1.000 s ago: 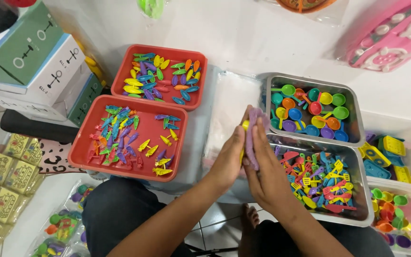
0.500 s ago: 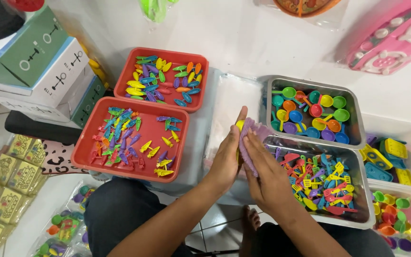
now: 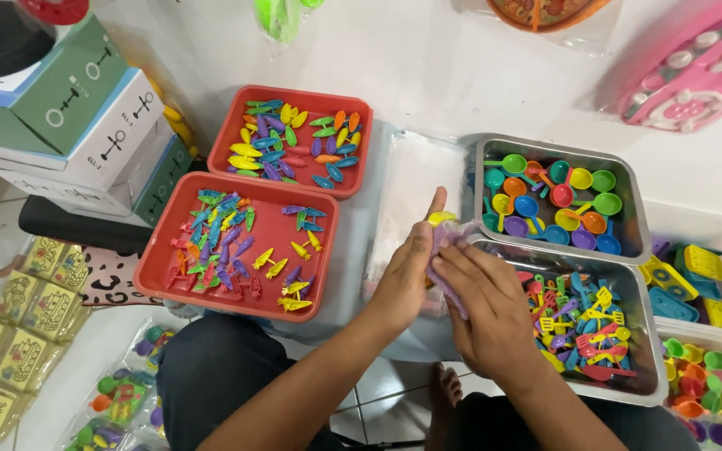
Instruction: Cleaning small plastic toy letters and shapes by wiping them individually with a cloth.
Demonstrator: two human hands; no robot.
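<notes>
My left hand and my right hand are pressed together over the gap between the trays. Between them sits a purple toy piece, with a small yellow piece showing at my left thumb. Both hands grip these pieces. To the left lies a red tray of small coloured carrot-like toys. Right of my hands a metal tray holds several tiny coloured utensils.
A second red tray of coloured leaf-shaped pieces lies behind. A metal tray of toy pans sits at the back right. A stack of clear bags lies ahead. Boxes stand left, packed toy bags on the floor.
My hands have dropped slightly and my right hand has slid over the purple piece, covering more of it. The view shifted a little to the left.
</notes>
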